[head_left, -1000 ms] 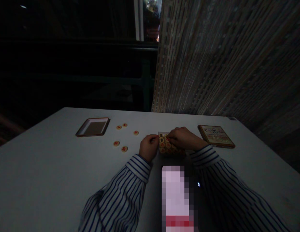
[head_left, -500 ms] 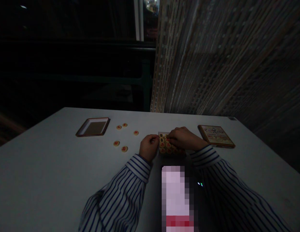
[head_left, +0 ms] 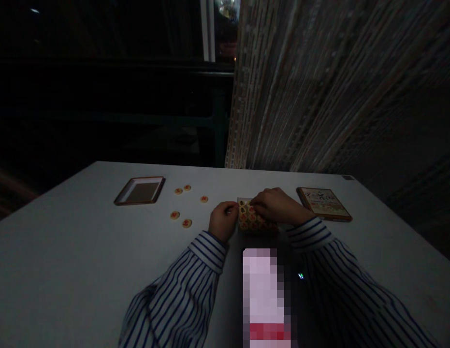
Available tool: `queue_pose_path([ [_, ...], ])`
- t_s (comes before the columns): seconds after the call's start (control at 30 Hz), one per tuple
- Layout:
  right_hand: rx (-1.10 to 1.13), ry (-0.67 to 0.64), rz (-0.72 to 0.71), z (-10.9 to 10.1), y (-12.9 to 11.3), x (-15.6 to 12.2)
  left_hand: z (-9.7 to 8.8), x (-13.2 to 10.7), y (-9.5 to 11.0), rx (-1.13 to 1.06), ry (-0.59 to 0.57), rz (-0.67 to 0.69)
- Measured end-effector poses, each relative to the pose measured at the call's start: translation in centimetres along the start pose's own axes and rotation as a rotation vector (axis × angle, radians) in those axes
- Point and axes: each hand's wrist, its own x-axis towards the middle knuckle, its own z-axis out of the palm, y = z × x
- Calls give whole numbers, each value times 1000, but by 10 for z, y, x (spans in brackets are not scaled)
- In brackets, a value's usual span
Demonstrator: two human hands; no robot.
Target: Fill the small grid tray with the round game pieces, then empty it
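A small open box (head_left: 252,222) packed with round pale game pieces marked in red sits on the white table (head_left: 83,261) in front of me. My left hand (head_left: 223,221) is curled against the box's left side, fingers closed near its rim. My right hand (head_left: 275,205) lies over the box's top right, fingertips pinched on the pieces inside. Several loose round pieces (head_left: 186,223) lie on the table to the left of the box.
An empty shallow tray or lid with a dark red rim (head_left: 140,190) lies at the back left. A printed square box lid (head_left: 324,203) lies at the right. A woven curtain hangs behind the table's far right edge. The scene is dim.
My right hand has shifted slightly over the box. Otherwise nothing has visibly moved.
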Motion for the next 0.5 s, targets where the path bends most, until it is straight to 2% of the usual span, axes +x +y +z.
queue_pose_path([
  [0.3,-58,132,84,-14,-9,-1,-7,0,2,8,54,-3],
  [0.5,-44,215,140,-14,-24,0,-14,0,0,18,107,-1],
])
